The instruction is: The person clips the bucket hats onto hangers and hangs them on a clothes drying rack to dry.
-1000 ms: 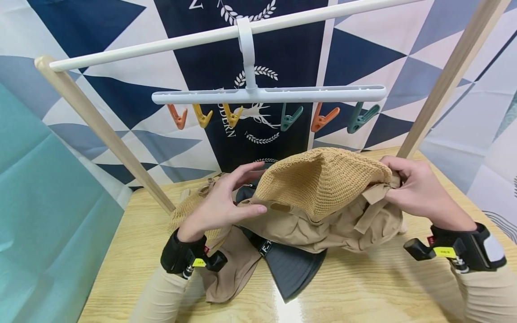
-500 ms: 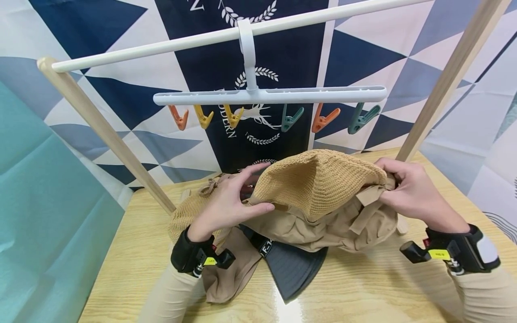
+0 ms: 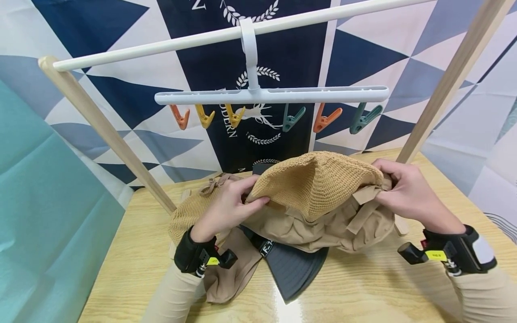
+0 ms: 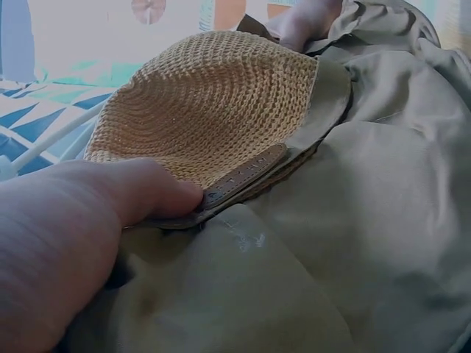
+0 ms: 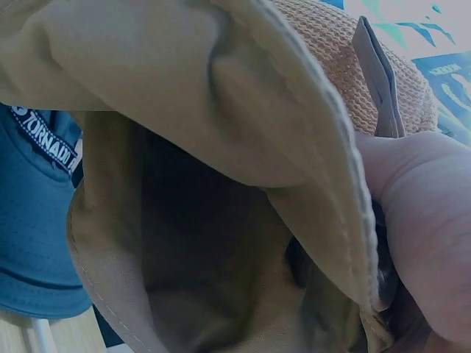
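Note:
A sun hat (image 3: 339, 186) with a tan knitted crown and a wide khaki cloth brim is held up in both hands. My left hand (image 3: 228, 204) pinches its left edge. In the left wrist view the thumb lies over the band beside a small brown label (image 4: 244, 175). My right hand (image 3: 405, 188) grips the right side, by a loose cloth tie (image 3: 365, 202); the right wrist view shows the brim (image 5: 184, 73) folded over in front, hiding most of the fingers. Beneath lies a dark hat (image 3: 296, 269) with white lettering on its band.
Another knitted and brown cloth hat (image 3: 190, 215) lies behind my left forearm on the wooden table (image 3: 121, 269). Above, a white hanger (image 3: 274, 95) with several coloured clips (image 3: 323, 119) hangs from a rack bar (image 3: 161, 48). Wooden posts (image 3: 109, 134) stand at both sides.
My left hand has moved right and closed from a wide spread onto the sun hat's left edge. The hat and my right hand have shifted slightly left.

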{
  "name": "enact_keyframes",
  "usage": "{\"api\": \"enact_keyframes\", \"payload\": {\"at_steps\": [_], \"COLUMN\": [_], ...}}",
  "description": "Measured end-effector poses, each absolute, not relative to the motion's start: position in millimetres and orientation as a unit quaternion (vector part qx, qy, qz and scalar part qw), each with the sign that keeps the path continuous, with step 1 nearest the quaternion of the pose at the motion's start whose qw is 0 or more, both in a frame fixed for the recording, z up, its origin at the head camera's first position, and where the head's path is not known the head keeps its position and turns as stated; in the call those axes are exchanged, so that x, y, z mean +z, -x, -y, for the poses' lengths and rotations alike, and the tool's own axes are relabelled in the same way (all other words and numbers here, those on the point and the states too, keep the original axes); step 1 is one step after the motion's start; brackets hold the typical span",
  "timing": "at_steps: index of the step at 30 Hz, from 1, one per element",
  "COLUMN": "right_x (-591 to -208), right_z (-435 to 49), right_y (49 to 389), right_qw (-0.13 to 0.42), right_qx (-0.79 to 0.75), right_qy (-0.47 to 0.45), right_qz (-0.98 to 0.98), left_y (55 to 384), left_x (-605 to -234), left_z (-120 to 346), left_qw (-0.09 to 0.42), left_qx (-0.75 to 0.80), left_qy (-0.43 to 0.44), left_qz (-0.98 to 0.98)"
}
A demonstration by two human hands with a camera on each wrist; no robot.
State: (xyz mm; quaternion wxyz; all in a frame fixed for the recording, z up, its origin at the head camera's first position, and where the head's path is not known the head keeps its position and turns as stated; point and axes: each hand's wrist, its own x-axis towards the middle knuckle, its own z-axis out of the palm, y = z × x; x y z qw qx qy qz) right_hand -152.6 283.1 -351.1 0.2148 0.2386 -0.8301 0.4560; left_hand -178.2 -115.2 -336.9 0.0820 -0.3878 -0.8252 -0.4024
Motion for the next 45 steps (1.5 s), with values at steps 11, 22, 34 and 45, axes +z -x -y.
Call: {"api": "enact_keyframes", "payload": {"at_steps": [11,22,34,45], "right_x": [-355,-361,-349,-346], "right_z": [-281,-284,-291,-290], "right_y": [156,162,161,164], "right_qw": [0.195,0.186,0.179,0.186], "right_qx": [0.477,0.466,0.429,0.461], "right_qy": [-0.237,-0.251,-0.309,-0.38], "right_qz": [0.823,0.828,0.83,0.78], "left_y": [181,180,177,174], "left_x": [-339,-342,-334,-331], "left_z": [116,117,126,129], "left_qw": [0.105,0.112,0.119,0.124], "left_qx": [-0.43,-0.429,-0.432,-0.395], "left_qy": [0.39,0.373,0.352,0.364], "left_qz": [0.808,0.815,0.822,0.834]}}
